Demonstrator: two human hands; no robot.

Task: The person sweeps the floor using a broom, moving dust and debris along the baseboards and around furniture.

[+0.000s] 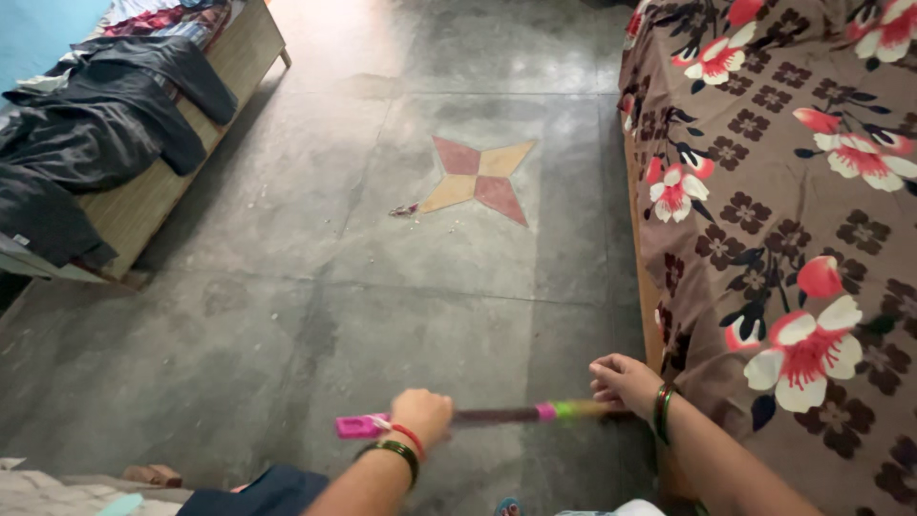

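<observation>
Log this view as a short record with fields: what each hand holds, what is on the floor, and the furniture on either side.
Left hand: left hand closed around a long stick handle near its pink end
Right hand: right hand gripping the same handle at its green and yellow end
Handle position: roughly level, blurred, above the floor
Floor: grey stone floor with a red and yellow star inlay; small litter bit beside the star
Right side: bed with brown floral sheet
Left side: wooden bed piled with dark clothes
</observation>
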